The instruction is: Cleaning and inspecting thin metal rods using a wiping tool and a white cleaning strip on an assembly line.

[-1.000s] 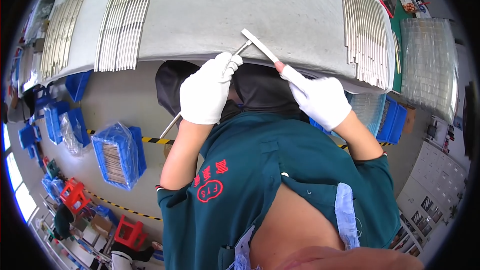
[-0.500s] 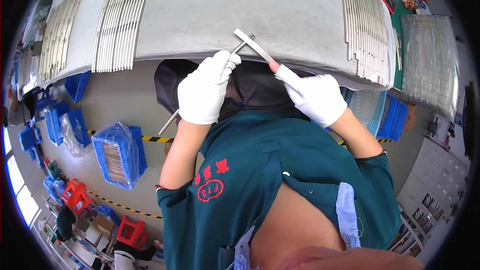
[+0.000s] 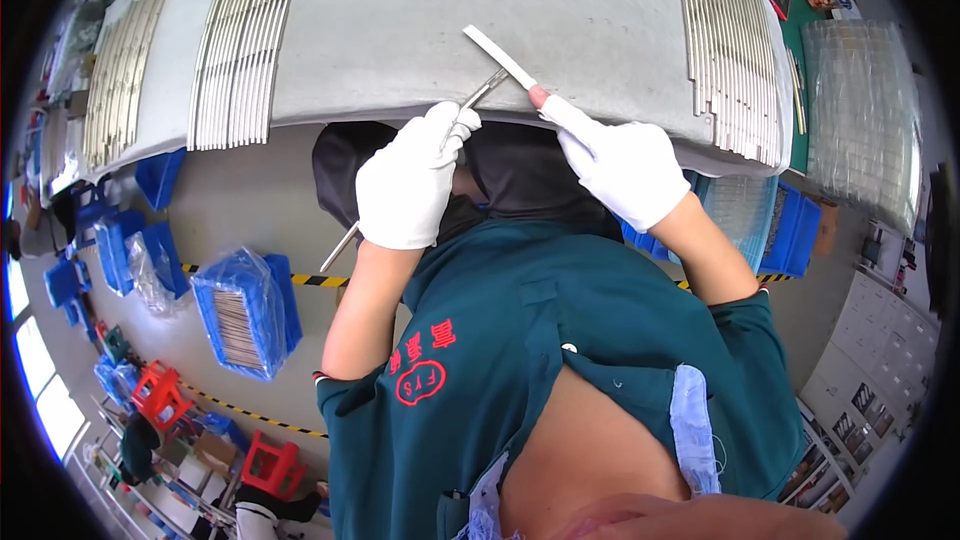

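My left hand (image 3: 410, 180), in a white glove, is closed around a long thin metal rod (image 3: 341, 246). The rod runs slantwise under the hand, from beside my forearm up to the table's near edge. In my right hand (image 3: 632, 175), also gloved, is a narrow flat whitish stick (image 3: 493, 52), with a bare fingertip pressed along its near end. The stick slants up and left, and its lower part meets the rod's upper end in the picture; whether they touch I cannot tell. Both hands are at the front edge of the grey-covered table (image 3: 480, 0).
Rows of thin metal rods lie on the table at the left (image 3: 245, 50) and the right (image 3: 728, 70). On the floor at left stands a blue crate (image 3: 280, 305) with plastic wrapping. Clear plastic trays (image 3: 862, 120) are stacked at far right. Red stools (image 3: 272, 465) stand behind.
My right hand has shifted slightly up and left, pushing the flat stick farther along past the rod's end. The left hand and the rod have hardly moved.
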Available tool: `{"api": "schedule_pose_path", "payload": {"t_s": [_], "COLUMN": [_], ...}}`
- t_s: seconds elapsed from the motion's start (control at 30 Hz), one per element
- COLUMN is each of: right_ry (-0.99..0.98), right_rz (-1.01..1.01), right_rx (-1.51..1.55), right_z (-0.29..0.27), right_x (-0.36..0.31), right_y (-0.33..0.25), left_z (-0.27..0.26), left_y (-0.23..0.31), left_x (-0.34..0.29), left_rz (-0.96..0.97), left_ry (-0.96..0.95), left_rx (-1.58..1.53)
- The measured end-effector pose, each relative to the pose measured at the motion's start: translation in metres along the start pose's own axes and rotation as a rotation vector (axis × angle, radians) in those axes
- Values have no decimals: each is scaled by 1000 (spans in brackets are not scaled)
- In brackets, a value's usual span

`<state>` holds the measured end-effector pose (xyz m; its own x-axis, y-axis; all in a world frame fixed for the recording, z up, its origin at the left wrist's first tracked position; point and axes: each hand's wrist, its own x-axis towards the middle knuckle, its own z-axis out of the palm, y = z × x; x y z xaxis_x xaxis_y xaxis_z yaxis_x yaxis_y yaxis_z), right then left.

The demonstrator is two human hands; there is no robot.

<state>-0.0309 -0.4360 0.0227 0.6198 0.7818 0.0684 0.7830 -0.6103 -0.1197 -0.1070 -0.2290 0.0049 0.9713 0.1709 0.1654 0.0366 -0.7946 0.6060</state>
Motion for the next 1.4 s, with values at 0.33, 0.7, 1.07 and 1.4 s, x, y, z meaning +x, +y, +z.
{"api": "schedule_pose_path", "payload": {"t_s": [0.33,0.7,1.07,1.4], "right_ry": [-47,27,88,77], "right_rz": [23,14,15,31], "right_rx": [27,16,35,26], "right_z": [3,14,17,19], "right_x": [0,1,2,0], "right_y": [-12,-8,-7,3], "left_z": [2,5,-9,6], "left_y": [-14,-17,-3,-18], "left_x": [0,-1,14,2], "left_rz": [55,-69,-488,-129], "left_ry": [-69,-166,-399,-220], "left_rx": [-164,-328,-517,-569]}}
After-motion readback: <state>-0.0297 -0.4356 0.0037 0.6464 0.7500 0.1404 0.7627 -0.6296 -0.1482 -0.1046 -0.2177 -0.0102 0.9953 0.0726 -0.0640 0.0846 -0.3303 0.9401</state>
